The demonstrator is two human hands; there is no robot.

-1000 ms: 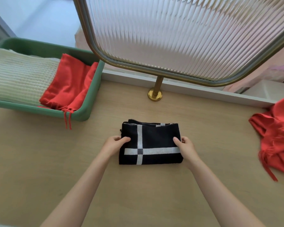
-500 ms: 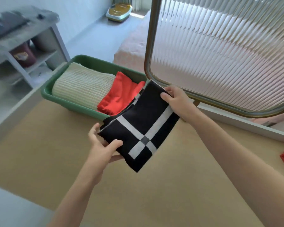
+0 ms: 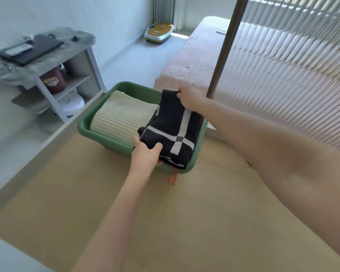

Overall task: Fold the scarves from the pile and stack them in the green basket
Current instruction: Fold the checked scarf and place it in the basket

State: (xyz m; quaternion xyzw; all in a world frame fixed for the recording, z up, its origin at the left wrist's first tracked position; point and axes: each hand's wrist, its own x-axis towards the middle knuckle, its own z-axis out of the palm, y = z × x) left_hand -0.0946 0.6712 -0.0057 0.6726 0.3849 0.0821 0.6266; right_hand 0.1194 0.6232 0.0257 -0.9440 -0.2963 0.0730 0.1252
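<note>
1. Green basket (image 3: 86, 127): positioned at the far left corner of the worktop (image 3: 165, 222). Its left half contains a folded cream scarf (image 3: 122, 119) of ribbed knit, lying flat.

2. Black scarf (image 3: 173, 132): folded into a compact rectangle, with white stripes that cross at a small grey square. It is located over the right half of the green basket, tilted, with its near end overlapping the near rim. Whether it rests on the contents below cannot be told.

3. Left hand (image 3: 145, 157): grasping the near left corner of the black scarf, thumb on top and fingers underneath.

4. Right hand (image 3: 190, 99): grasping the far edge of the black scarf, fingers curled over the fold.

5. Red tassels (image 3: 170, 176): two thin strands hang from under the black scarf, over the near rim of the green basket and onto the worktop. A narrow sliver of red also shows at the right side of the black scarf.

6. Surroundings: a ribbed glass panel (image 3: 292, 75) with a metal frame (image 3: 224, 48) stands along the far edge of the worktop. Beyond it is a bed (image 3: 185, 61). A grey shelf unit (image 3: 53, 75) stands on the floor past the left edge.
</note>
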